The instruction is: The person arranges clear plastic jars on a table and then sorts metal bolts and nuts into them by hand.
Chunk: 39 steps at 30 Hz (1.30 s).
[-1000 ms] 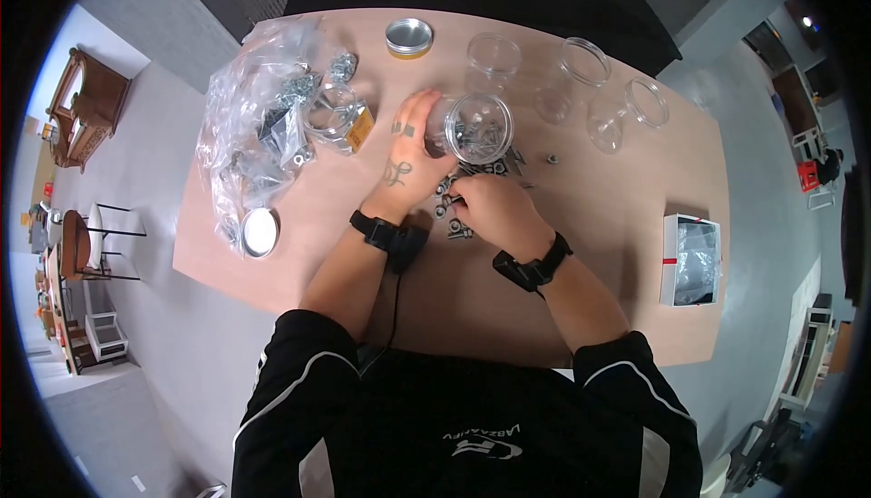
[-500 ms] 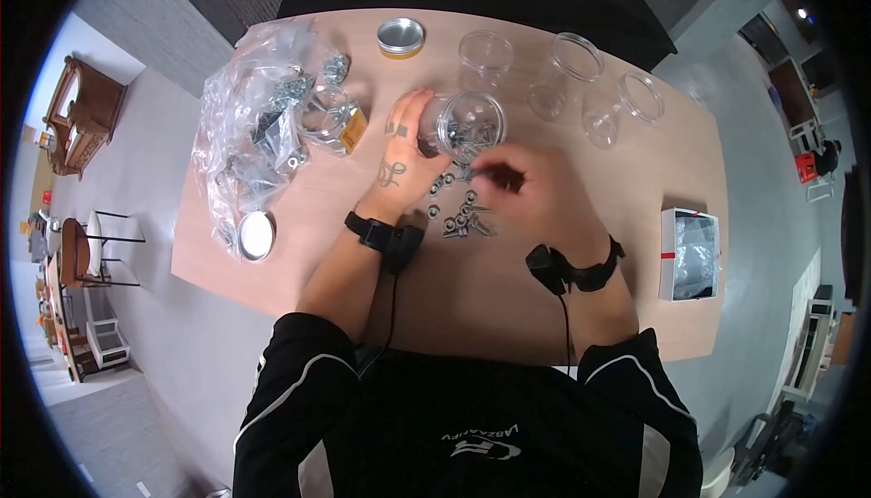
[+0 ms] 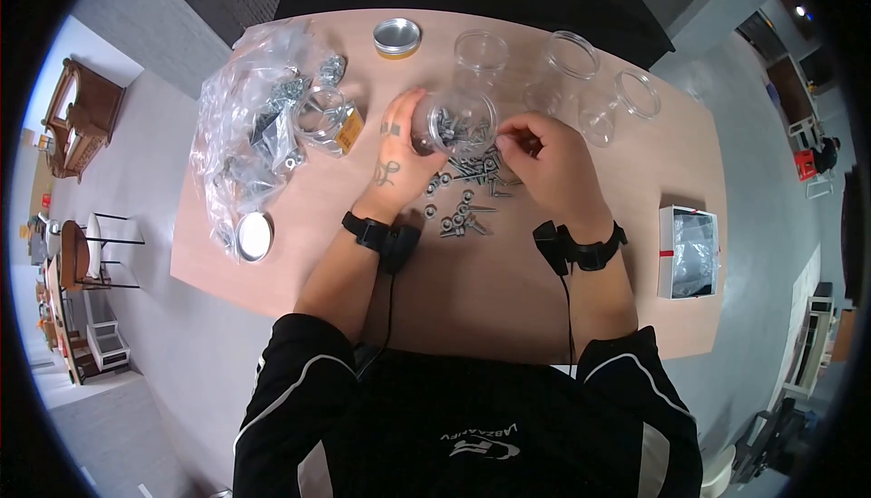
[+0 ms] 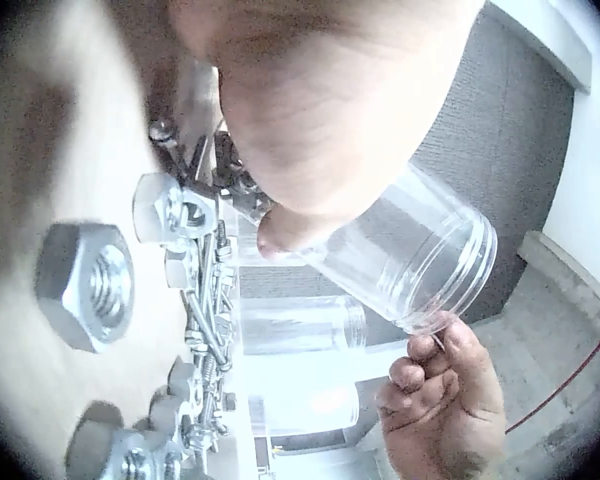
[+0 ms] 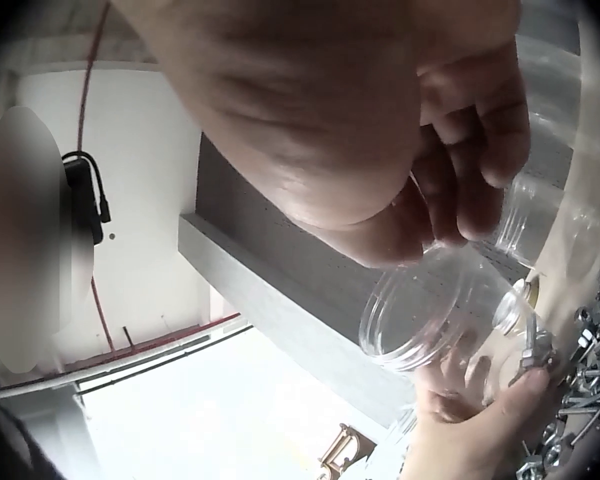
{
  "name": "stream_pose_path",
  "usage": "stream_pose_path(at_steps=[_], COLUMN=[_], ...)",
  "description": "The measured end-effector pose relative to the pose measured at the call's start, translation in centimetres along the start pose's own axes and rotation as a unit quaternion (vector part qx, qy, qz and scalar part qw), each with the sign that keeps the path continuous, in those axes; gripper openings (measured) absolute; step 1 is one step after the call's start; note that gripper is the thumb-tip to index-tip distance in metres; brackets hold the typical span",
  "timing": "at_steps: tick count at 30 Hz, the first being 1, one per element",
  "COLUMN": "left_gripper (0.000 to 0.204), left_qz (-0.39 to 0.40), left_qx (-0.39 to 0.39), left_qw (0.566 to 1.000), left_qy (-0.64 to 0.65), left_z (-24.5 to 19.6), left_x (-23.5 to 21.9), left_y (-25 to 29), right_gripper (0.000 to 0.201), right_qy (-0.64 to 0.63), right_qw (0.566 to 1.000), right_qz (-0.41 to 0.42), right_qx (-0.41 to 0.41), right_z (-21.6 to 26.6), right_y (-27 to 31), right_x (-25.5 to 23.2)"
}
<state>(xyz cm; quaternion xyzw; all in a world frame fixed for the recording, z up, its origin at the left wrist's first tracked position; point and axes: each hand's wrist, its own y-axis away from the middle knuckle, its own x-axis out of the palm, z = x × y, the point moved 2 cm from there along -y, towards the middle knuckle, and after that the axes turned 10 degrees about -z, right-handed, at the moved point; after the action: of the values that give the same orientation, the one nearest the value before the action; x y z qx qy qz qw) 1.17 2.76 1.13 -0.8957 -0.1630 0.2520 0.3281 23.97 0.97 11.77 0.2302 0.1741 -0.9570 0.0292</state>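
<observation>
My left hand (image 3: pixel 400 142) grips a clear plastic jar (image 3: pixel 461 103) from its left side, thumb at the near side. The jar leans with its mouth toward me and holds several metal bolts and nuts (image 3: pixel 458 128). My right hand (image 3: pixel 552 162) is at the jar's right rim, with thumb and forefinger pinched together. In the left wrist view, a thin metal piece (image 4: pixel 439 342) shows between those fingertips, right at the rim. Loose bolts and hex nuts (image 3: pixel 467 217) lie on the table below the jar; a large hex nut (image 4: pixel 85 285) looms close in the left wrist view.
Clear jars (image 3: pixel 481 49) stand along the back right. A metal lid (image 3: pixel 396 37) is at the back, another lid (image 3: pixel 254 237) at the left. Plastic bags (image 3: pixel 240 126) of hardware and a labelled jar (image 3: pixel 325 122) fill the left side. A white box (image 3: pixel 667 267) sits far right.
My right hand has moved from the pile of bolts and nuts, up and to the right, to the jar's rim. My left hand stays round the jar.
</observation>
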Motion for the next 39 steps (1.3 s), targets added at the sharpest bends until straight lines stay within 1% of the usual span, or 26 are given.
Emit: stream_pose_path(at_steps=[1,2,3,4,5,6,8,9,11,15,17,18,21,23,26,30,32,35,39], left_gripper=[0.101,0.101,0.102,0.103,0.103,0.103,0.103,0.103,0.103,0.104,0.104,0.104,0.104,0.104,0.104,0.105,0.105,0.105,0.104], left_qz=[0.002,0.002,-0.005,-0.012,-0.012,-0.009,-0.006,-0.003,0.0,-0.001,0.0,-0.001,0.0,0.0,0.003,0.005,0.005,0.007,0.004], left_qx=[-0.031,-0.03,-0.051,-0.072,-0.072,-0.082,-0.092,-0.088,-0.085,-0.087,-0.086,-0.083,-0.081,-0.08,-0.084,-0.081,-0.083,-0.092,-0.089], left_qw=[0.999,1.0,0.998,0.996,0.996,0.995,0.995,0.995,0.996,0.995,0.995,0.996,0.996,0.996,0.995,0.995,0.995,0.994,0.994], left_qy=[0.008,0.008,0.03,0.052,0.053,0.051,0.048,0.044,0.04,0.045,0.046,0.042,0.044,0.048,0.045,0.05,0.052,0.056,0.066], left_z=[0.3,0.5,0.7,0.8,0.8,0.8,0.8,0.8,0.7,0.8,0.8,0.8,0.9,0.8,0.8,0.9,0.8,0.8,1.0], left_x=[0.1,0.2,0.3,0.3,0.2,0.1,0.0,0.0,0.0,0.0,0.0,-0.1,0.0,-0.1,0.0,0.0,0.0,-0.1,0.1], left_y=[0.1,0.1,0.2,0.1,0.1,0.1,0.0,0.0,0.0,0.0,0.0,0.0,0.0,0.0,0.0,0.0,0.0,0.0,0.0], right_gripper=[0.017,0.018,0.018,0.019,0.02,0.02,0.022,0.022,0.023,0.025,0.027,0.027,0.027,0.023,0.021,0.021,0.022,0.025,0.026], right_qy=[-0.001,-0.003,-0.003,0.055,0.112,0.112,0.171,0.171,0.211,0.204,0.207,0.207,0.197,0.179,0.183,0.181,0.198,0.23,0.22], right_qw=[1.0,1.0,1.0,0.998,0.991,0.991,0.981,0.981,0.975,0.975,0.972,0.972,0.973,0.973,0.968,0.969,0.968,0.959,0.963], right_qz=[-0.006,-0.013,-0.013,0.028,0.068,0.068,0.091,0.092,0.071,0.086,0.113,0.113,0.124,0.147,0.169,0.166,0.154,0.166,0.155], right_qx=[0.003,0.007,0.007,0.024,0.042,0.042,0.02,0.02,-0.015,-0.006,0.015,0.015,0.012,0.013,0.021,0.027,0.016,0.009,-0.016], right_z=[-0.5,-1.0,-1.4,-1.9,-2.5,-3.4,-5.2,-5.7,-5.9,-7.4,-6.9,-6.6,-6.4,-6.7,-7.3,-7.5,-6.9,-5.9,-7.5], right_y=[-0.1,-0.2,-0.4,-0.6,-0.7,-0.7,-0.5,-0.3,0.1,0.1,0.0,0.0,0.1,0.1,0.2,0.3,0.4,0.6,0.9], right_x=[0.1,0.2,0.2,0.4,0.8,1.3,2.6,3.0,3.8,4.8,4.7,4.5,4.3,4.2,4.2,4.1,3.9,3.9,4.4])
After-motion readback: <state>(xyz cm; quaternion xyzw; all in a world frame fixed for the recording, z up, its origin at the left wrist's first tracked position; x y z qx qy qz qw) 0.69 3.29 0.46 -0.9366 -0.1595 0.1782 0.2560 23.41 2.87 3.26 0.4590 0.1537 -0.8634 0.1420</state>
